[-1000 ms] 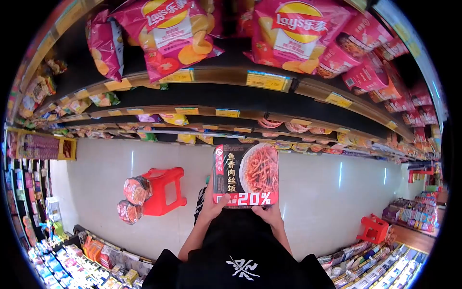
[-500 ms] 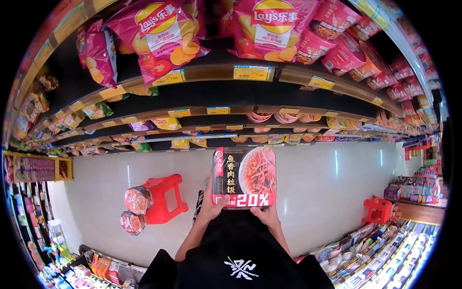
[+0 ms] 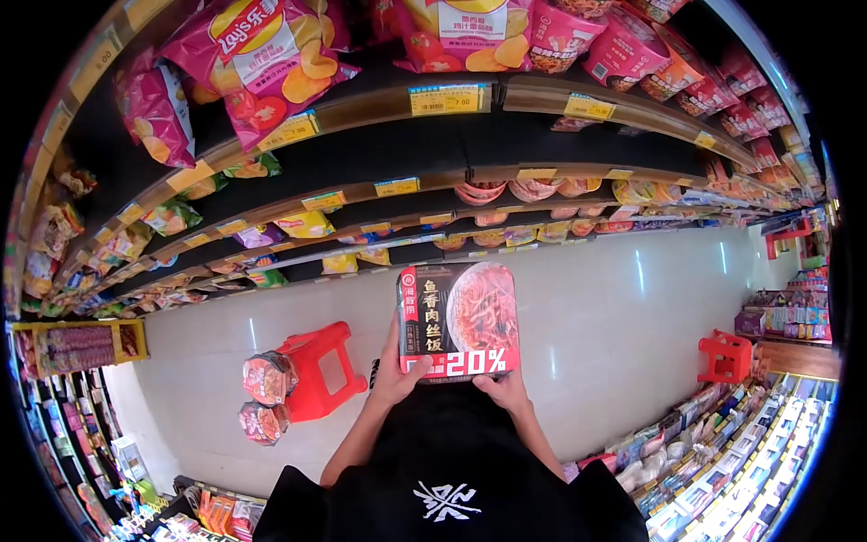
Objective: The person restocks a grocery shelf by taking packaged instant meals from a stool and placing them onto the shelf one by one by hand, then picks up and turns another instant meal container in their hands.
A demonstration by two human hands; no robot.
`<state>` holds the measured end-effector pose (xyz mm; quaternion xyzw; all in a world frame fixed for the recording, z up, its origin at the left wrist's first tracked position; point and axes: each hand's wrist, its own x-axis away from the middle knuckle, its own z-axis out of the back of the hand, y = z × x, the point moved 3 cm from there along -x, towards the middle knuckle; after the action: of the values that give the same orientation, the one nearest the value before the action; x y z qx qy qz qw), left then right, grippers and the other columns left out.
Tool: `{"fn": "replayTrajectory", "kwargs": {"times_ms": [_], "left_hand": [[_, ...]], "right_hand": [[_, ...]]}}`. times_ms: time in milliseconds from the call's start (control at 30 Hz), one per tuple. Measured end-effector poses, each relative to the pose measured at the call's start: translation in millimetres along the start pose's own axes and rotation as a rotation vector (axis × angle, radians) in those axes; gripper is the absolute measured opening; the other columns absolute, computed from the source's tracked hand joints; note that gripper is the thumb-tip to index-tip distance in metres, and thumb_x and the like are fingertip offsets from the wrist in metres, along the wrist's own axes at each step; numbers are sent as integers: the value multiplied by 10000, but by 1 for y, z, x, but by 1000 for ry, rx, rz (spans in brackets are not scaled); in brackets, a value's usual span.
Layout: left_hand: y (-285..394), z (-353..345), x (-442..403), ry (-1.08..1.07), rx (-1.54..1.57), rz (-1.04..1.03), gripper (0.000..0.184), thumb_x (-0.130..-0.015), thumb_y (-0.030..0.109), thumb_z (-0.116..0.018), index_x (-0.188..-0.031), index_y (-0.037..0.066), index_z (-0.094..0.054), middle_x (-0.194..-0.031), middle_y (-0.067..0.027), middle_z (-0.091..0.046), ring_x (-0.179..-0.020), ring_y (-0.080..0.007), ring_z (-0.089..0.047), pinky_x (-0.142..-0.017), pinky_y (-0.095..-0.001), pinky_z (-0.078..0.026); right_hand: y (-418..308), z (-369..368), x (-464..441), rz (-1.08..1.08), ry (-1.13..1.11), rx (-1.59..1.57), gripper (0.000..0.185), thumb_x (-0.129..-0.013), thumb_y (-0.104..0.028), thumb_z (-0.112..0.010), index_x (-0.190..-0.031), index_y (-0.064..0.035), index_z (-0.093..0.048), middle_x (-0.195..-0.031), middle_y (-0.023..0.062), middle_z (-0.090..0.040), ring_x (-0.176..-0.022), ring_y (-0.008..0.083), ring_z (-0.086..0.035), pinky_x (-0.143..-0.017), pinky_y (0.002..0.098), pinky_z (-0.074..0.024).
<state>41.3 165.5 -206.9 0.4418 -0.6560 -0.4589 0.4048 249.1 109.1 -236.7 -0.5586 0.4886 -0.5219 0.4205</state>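
Observation:
A black and red boxed meal with a noodle-like dish pictured on its lid and "20%" printed along the lower edge is held in front of my body. My left hand grips its lower left side, thumb on the front face. At the lower right corner my right hand holds it, thumb at the bottom edge. The fingers behind the box are hidden.
Shelves with chip bags and pink noodle cups curve across the top. On the floor to the left is a red stool beside two packaged bowls. Another red stool stands at the right.
The view has shifted and turned, so the shelves and chip bags sit higher and further left. Both hands keep hold of the box, which stays nearly in place before me.

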Motion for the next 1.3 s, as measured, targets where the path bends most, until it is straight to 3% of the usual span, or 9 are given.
{"fn": "replayTrajectory", "kwargs": {"times_ms": [133,267,300,333,433,667,767,1000,1300], "left_hand": [[4,1,-7,36,-15,-5,863,-850,159,-656,-1467,-26,-83,-1363,-138,-407,-1211,-188,-442,-1022,-329,-354],[2,-9,-23,84,-17,-31,857,-854,163,-652,-1468,-23,-83,-1357,-138,-408,-1206,-187,-445,-1013,-326,-362],[3,-16,-31,86,-37,-43,856,-856,164,-650,-1468,-23,-82,-1354,-138,-409,-1204,-188,-447,-1011,-326,-364],[3,-22,-34,93,-55,-44,854,-858,165,-649,-1468,-22,-81,-1352,-138,-410,-1201,-189,-449,-1009,-326,-366],[9,-33,-57,32,-102,-85,848,-862,167,-643,-1468,-24,-82,-1354,-143,-405,-1206,-191,-443,-1009,-326,-365],[6,-51,-95,-21,-78,-103,851,-857,141,-650,-1465,-31,-81,-1365,-141,-391,-1215,-186,-433,-1016,-318,-355],[8,-62,-116,-62,-57,-104,847,-859,120,-644,-1467,-27,-73,-1366,-136,-390,-1220,-183,-428,-1020,-315,-350],[-2,-87,-142,-75,1,-10,857,-861,80,-632,-1475,-7,-41,-1366,-117,-391,-1213,-170,-430,-1015,-306,-355],[-10,-119,-164,-123,-11,-16,849,-869,61,-614,-1481,18,-26,-1371,-116,-391,-1211,-170,-433,-1018,-302,-355]], "right_hand": [[14,7,-21,-97,-124,45,973,-666,-311,-823,-1379,57,-272,-1330,165,-432,-1235,239,-431,-1045,369,-330],[0,18,-42,62,-94,87,990,-649,-323,-828,-1384,48,-279,-1345,174,-428,-1237,241,-431,-1053,362,-315],[-13,23,-47,99,-52,76,931,-643,-317,-827,-1350,42,-338,-1305,166,-475,-1203,231,-467,-1038,359,-337],[-23,27,-50,4,-62,-12,789,-661,-288,-815,-1272,38,-435,-1222,141,-548,-1143,211,-516,-1003,353,-375],[-31,39,-63,114,-20,-33,589,-687,-236,-797,-1143,31,-539,-1117,104,-609,-1062,179,-560,-959,341,-409],[-27,68,-85,84,9,-10,717,-680,-263,-813,-1238,33,-472,-1217,136,-533,-1143,212,-508,-982,345,-387],[-45,76,-96,196,70,14,761,-679,-268,-815,-1265,38,-437,-1216,139,-526,-1150,213,-497,-988,348,-382],[-39,112,-114,101,23,44,780,-679,-221,-797,-1295,35,-393,-1184,124,-548,-1095,197,-528,-957,346,-415],[-42,156,-125,79,8,91,988,-659,-284,-819,-1397,41,-249,-1305,167,-467,-1228,246,-442,-1041,363,-325]]}}
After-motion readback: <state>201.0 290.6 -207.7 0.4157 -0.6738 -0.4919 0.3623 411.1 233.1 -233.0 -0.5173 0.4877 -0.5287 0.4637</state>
